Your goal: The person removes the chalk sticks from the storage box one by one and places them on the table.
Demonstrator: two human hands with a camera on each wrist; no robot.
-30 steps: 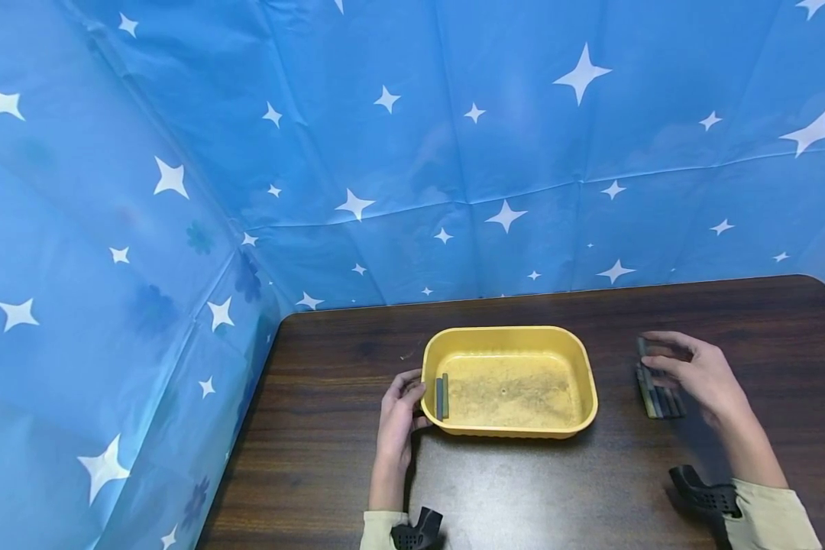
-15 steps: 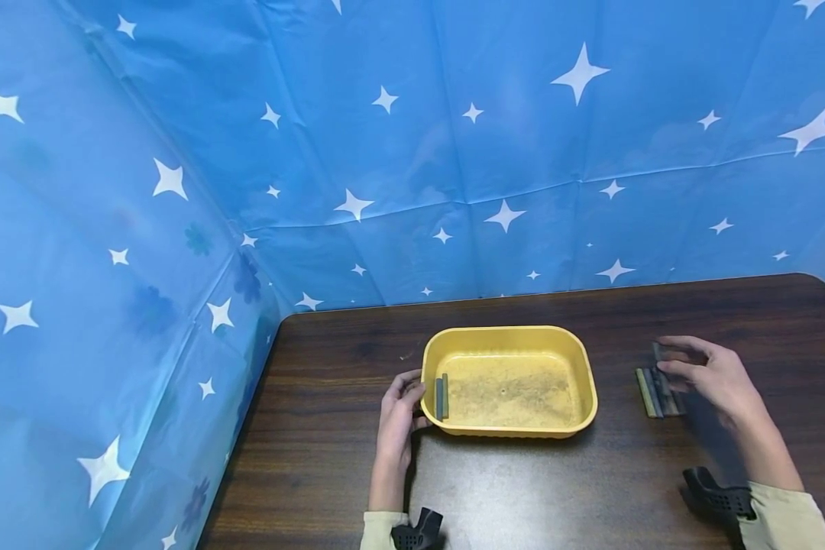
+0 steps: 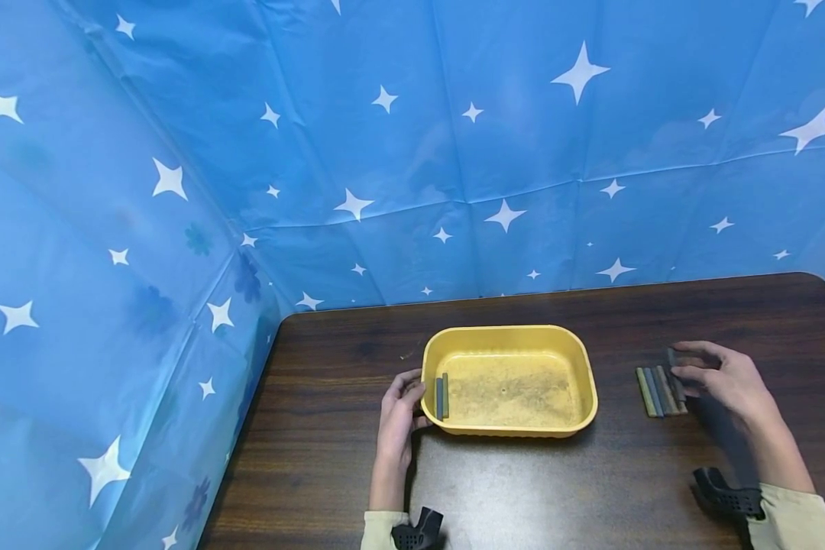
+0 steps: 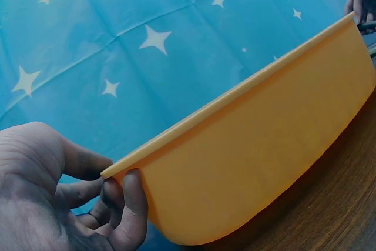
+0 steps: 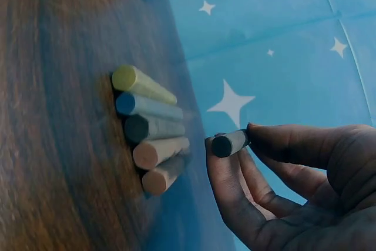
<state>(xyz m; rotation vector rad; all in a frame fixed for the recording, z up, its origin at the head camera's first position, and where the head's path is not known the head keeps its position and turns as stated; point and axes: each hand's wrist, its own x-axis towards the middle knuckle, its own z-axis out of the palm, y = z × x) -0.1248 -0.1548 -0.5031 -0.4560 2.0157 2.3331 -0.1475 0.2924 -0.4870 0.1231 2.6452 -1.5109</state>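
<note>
My left hand (image 3: 399, 412) grips the left end of a yellow plastic tray (image 3: 522, 393), thumb and fingers pinching its rim. Two chalk sticks, one grey-blue (image 3: 439, 399) and one olive (image 3: 445, 393), lie side by side along the tray's left wall. To the right of the tray, my right hand (image 3: 729, 386) pinches a dark-ended chalk stick (image 5: 230, 143) between thumb and fingertips. Beside it a row of several chalk sticks lies on the table; the right wrist view shows a yellow one (image 5: 144, 86), a blue one (image 5: 150, 106), a dark one (image 5: 154, 127) and pinkish ones (image 5: 161, 152).
The dark wood table (image 3: 316, 428) ends at a back edge against a blue sheet (image 3: 412, 153) with white stars. Another such sheet hangs along the left side. Black wrist mounts (image 3: 729, 496) sit at both sleeves.
My right hand has moved right with the chalk stick, from the left end of the row to its right end, uncovering more of the row. My left hand and the tray stay put.
</note>
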